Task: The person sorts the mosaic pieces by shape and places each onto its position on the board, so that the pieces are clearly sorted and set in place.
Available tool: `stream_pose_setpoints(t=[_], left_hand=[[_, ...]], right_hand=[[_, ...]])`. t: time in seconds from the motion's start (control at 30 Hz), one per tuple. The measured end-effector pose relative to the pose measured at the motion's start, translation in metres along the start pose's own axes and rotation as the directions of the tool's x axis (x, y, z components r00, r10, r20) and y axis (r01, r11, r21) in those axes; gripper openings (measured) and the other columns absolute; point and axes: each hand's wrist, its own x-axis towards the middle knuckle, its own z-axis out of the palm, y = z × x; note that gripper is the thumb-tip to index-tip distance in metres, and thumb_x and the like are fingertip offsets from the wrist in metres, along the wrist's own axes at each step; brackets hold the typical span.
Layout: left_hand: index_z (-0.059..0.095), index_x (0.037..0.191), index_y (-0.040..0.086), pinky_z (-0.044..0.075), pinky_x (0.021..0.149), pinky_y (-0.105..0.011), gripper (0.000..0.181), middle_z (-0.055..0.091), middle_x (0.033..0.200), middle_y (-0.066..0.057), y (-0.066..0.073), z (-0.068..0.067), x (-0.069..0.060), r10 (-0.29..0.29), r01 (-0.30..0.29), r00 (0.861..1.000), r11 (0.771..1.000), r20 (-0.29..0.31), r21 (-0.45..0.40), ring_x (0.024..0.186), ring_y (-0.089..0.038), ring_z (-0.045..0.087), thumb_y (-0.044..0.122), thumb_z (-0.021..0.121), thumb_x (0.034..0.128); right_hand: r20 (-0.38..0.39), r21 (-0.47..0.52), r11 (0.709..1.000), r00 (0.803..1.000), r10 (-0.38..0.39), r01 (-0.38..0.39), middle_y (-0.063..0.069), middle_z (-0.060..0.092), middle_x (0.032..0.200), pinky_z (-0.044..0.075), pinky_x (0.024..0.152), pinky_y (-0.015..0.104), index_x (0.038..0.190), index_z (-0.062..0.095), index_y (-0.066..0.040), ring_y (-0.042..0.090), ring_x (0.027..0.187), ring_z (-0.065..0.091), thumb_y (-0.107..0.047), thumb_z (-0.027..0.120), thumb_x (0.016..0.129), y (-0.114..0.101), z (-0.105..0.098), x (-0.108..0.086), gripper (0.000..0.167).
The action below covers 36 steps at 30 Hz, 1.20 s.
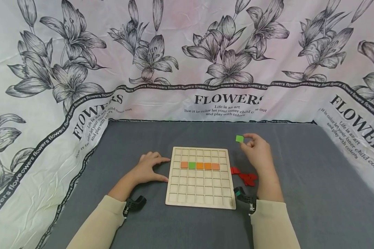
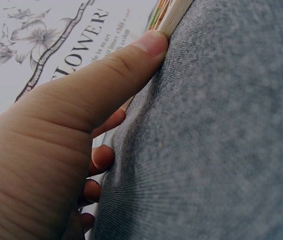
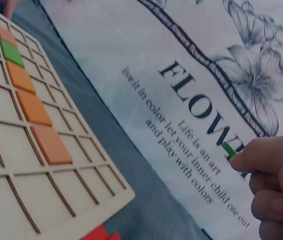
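A pale wooden grid board (image 1: 199, 190) lies on the grey cloth. One row of it holds several square tiles: a green tile (image 1: 192, 165) among orange and lighter orange ones (image 3: 51, 145). My left hand (image 1: 148, 168) touches the board's left edge with thumb and forefinger spread; in the left wrist view the thumb tip (image 2: 154, 44) rests against the board's side. Beyond the board's upper right corner, my right hand (image 1: 258, 150) pinches a green square tile (image 1: 239, 138) between thumb and forefinger, raised off the cloth. The right wrist view shows only a sliver of that tile (image 3: 228, 149).
Several red tiles (image 1: 248, 178) lie in a loose pile right of the board, below my right hand. A white flower-printed cloth (image 1: 162, 103) stands as a wall behind and at both sides. Dark wrist cameras (image 1: 136, 204) sit at both sleeves.
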Motion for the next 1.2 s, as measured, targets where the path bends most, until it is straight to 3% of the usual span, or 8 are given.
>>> stream_pose_setpoints(t=[0.27, 0.43, 0.7, 0.93, 1.13, 1.2], left_hand=[[0.064, 0.142, 0.025, 0.026, 0.083, -0.041, 0.082, 0.052, 0.105, 0.009, 0.0, 0.0, 0.0, -0.012, 0.012, 1.0, 1.0, 0.007, 0.005, 0.091, -0.013, 0.039, 0.066, 0.084, 0.0731], [0.065, 0.141, 0.025, 0.026, 0.082, -0.041, 0.082, 0.052, 0.105, 0.009, 0.001, 0.001, 0.0, -0.008, 0.008, 1.0, 1.0, 0.007, -0.002, 0.09, -0.013, 0.039, 0.065, 0.085, 0.0735], [0.065, 0.142, 0.024, 0.025, 0.082, -0.041, 0.081, 0.052, 0.105, 0.008, 0.002, 0.001, 0.001, -0.012, 0.012, 1.0, 1.0, 0.01, -0.001, 0.089, -0.014, 0.039, 0.063, 0.086, 0.0739], [0.065, 0.141, 0.024, 0.026, 0.082, -0.041, 0.081, 0.052, 0.104, 0.009, 0.002, 0.004, 0.0, -0.022, 0.022, 1.0, 1.0, 0.02, -0.006, 0.089, -0.013, 0.038, 0.063, 0.085, 0.0736], [0.065, 0.142, 0.024, 0.026, 0.082, -0.041, 0.083, 0.052, 0.105, 0.008, 0.001, 0.002, 0.0, -0.025, 0.025, 1.0, 1.0, 0.014, -0.001, 0.09, -0.014, 0.039, 0.066, 0.085, 0.0729], [0.064, 0.142, 0.024, 0.026, 0.083, -0.041, 0.083, 0.052, 0.106, 0.008, 0.0, 0.001, 0.0, -0.025, 0.025, 1.0, 1.0, 0.014, 0.002, 0.091, -0.014, 0.039, 0.066, 0.084, 0.073]], right_hand=[[0.118, -0.059, 0.99, 0.986, -0.122, 0.129, 0.001, 0.038, 0.066, 0.033, 0.057, 0.038, 0.131, 0.063, -0.008, 0.021, 0.056, 0.034, -0.02, 0.068, 0.101, -0.026, -0.002, -0.011, 0.033], [0.243, -0.057, 0.995, 0.968, -0.071, 0.087, 0.0, 0.036, 0.064, 0.033, 0.055, 0.036, 0.127, 0.067, -0.01, 0.019, 0.055, 0.032, -0.018, 0.072, 0.098, -0.028, -0.003, -0.018, 0.031], [0.429, -0.029, 1.0, 0.903, 0.01, 0.002, 0.0, 0.039, 0.062, 0.032, 0.051, 0.034, 0.123, 0.07, -0.008, 0.016, 0.051, 0.031, -0.017, 0.079, 0.092, -0.006, 0.012, -0.018, 0.034], [0.467, -0.053, 0.999, 0.884, 0.036, -0.012, -0.001, 0.035, 0.063, 0.031, 0.06, 0.037, 0.11, 0.074, -0.007, 0.017, 0.059, 0.032, -0.016, 0.084, 0.084, 0.013, 0.023, -0.019, 0.03], [0.451, -0.088, 0.996, 0.89, 0.06, -0.022, 0.002, 0.039, 0.066, 0.034, 0.062, 0.037, 0.109, 0.078, -0.009, 0.02, 0.064, 0.039, -0.016, 0.087, 0.083, 0.014, 0.027, -0.017, 0.028], [0.444, -0.113, 0.993, 0.893, 0.069, -0.021, 0.002, 0.049, 0.072, 0.038, 0.065, 0.037, 0.108, 0.08, -0.011, 0.021, 0.07, 0.045, -0.017, 0.088, 0.082, 0.011, 0.028, -0.016, 0.028]])
